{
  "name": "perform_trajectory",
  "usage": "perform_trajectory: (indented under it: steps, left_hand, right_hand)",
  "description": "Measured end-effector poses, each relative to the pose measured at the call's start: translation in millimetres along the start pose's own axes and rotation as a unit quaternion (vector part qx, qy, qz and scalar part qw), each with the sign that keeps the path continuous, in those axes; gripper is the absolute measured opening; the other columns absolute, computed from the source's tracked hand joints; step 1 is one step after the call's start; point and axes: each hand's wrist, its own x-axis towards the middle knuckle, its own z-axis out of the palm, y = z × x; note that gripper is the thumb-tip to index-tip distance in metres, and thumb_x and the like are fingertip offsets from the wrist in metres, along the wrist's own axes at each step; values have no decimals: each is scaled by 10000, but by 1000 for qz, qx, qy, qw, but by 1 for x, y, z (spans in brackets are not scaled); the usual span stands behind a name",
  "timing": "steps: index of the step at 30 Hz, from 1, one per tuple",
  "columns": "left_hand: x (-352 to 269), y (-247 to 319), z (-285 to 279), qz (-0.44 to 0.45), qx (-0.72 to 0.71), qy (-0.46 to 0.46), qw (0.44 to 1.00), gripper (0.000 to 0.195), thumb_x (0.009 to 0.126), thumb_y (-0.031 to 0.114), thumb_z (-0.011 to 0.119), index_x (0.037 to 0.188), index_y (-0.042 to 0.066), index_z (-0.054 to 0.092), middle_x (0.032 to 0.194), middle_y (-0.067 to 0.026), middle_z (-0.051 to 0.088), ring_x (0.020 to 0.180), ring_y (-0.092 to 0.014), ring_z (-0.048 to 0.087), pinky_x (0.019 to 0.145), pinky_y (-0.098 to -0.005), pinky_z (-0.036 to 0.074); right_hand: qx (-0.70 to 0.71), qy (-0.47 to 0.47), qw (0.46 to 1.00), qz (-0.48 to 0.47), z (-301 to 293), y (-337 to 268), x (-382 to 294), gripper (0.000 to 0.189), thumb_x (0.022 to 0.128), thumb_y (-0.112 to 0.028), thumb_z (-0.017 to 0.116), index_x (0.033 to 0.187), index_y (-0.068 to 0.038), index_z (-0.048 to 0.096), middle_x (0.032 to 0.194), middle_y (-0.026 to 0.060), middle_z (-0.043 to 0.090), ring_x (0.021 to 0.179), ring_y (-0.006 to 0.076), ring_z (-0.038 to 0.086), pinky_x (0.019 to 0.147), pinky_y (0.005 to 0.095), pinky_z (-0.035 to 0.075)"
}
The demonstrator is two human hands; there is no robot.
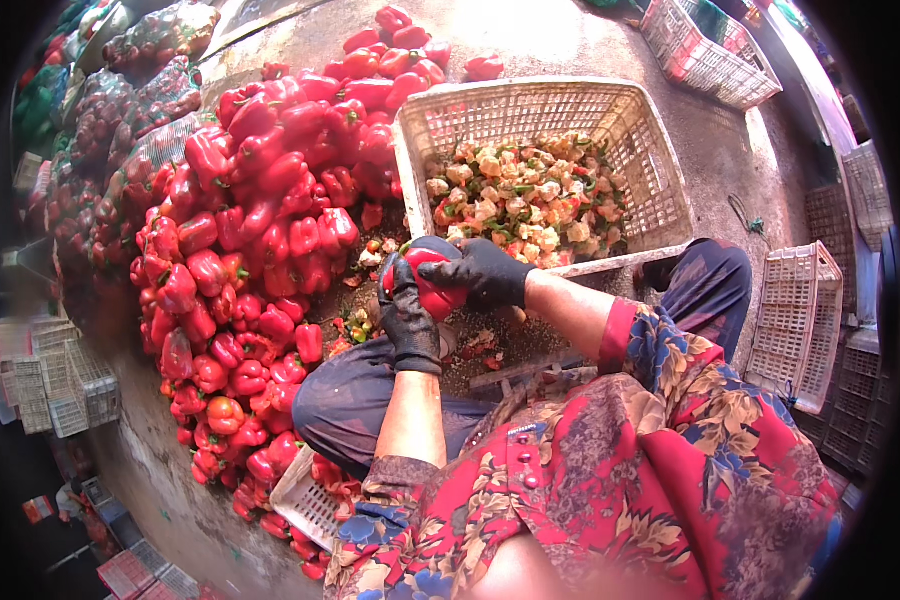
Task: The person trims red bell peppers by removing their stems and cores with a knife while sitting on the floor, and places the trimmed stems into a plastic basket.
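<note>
In black gloves, my left hand (pixel 409 322) and my right hand (pixel 487 274) grip one red bell pepper (pixel 441 298) between them, above my lap. My left fingers wrap its near left side. The right hand presses on its upper right side, and whatever its fingertips touch is hidden. Just beyond my hands stands a pale plastic crate (pixel 667 176) holding many cut pepper cores (pixel 529 199) with seeds and green stems. A large heap of whole red bell peppers (pixel 270 202) lies on the floor to my left.
By my left knee, a white crate (pixel 307 502) holds red pepper pieces. Mesh sacks of peppers (pixel 97 127) stand at the far left. Other crates sit at the right (pixel 795 322), upper right (pixel 709 52) and left (pixel 60 375). Seeds and scraps (pixel 480 349) litter the floor between my legs.
</note>
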Motion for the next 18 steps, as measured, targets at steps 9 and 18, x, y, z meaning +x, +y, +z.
perform_trajectory:
  steps: [9, 18]
  left_hand:
    - [30, -49, -15, -77, -147, -100, 981, 496, 999, 405, 393, 1282, 13, 501, 1121, -130, 625, 1019, -248, 605, 950, -363, 468]
    - [16, 18, -26, -117, -148, -113, 976, 511, 950, 438, 499, 1279, 49, 522, 1103, -84, 612, 985, -205, 584, 911, -338, 464]
  right_hand:
    - [49, -91, 993, -65, -21, -22, 4, 519, 854, -552, 612, 1020, -60, 633, 762, 27, 606, 614, 93, 516, 544, 257, 426]
    - [-124, 36, 991, -44, -49, -19, 0, 413, 908, -482, 526, 1201, -205, 616, 940, 130, 672, 766, 218, 633, 754, 334, 507]
